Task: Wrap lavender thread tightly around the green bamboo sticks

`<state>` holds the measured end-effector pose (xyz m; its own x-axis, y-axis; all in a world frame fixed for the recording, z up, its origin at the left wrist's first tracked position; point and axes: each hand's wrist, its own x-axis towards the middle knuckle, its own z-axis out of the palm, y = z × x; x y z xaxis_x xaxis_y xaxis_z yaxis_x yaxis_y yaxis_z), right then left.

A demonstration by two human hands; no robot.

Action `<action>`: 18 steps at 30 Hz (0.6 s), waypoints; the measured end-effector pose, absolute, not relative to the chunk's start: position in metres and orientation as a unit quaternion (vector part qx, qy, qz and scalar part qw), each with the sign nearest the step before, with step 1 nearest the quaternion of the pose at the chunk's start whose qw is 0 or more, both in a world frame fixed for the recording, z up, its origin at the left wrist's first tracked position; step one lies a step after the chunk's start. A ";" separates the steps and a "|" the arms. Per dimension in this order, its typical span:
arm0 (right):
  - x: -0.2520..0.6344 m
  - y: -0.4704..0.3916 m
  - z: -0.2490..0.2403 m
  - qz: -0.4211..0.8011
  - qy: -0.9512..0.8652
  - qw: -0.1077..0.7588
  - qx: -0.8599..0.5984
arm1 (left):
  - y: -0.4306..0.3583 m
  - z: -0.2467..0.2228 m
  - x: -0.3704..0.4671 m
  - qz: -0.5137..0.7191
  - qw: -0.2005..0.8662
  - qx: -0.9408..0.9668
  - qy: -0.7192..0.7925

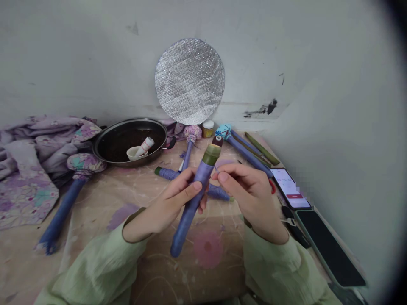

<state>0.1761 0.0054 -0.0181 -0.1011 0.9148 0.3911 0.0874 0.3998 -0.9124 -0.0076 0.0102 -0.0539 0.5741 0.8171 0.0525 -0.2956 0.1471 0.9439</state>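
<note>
My left hand is wrapped around a bamboo stick, which is covered in purple-blue thread except for a bare green end at the top. The stick is tilted, its upper end leaning right and away from me. Close to that upper end, my right hand pinches a fine purple thread between thumb and fingertips. Behind both hands a spool of purple thread lies on the table, partly hidden by my left hand and the stick.
A black pan at the back left holds a small white cup. Cloth-headed wrapped sticks lie around the table. Floral cloth is heaped at left. Phones and bamboo pieces are at right. A silver disc stands against the wall.
</note>
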 end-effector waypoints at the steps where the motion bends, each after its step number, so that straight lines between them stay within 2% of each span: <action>1: 0.176 0.005 -0.017 0.378 -0.637 0.543 -0.396 | 0.010 -0.053 -0.007 0.390 0.714 0.526 0.247; 18: 0.175 0.004 -0.012 0.379 -0.636 0.538 -0.403 | 0.003 -0.051 -0.002 0.427 0.652 0.561 0.281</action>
<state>0.1746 0.0042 -0.0118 -0.0967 0.9200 0.3799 0.1044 0.3889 -0.9153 -0.0021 0.0034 -0.0512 0.4776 0.8714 0.1115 -0.2405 0.0076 0.9706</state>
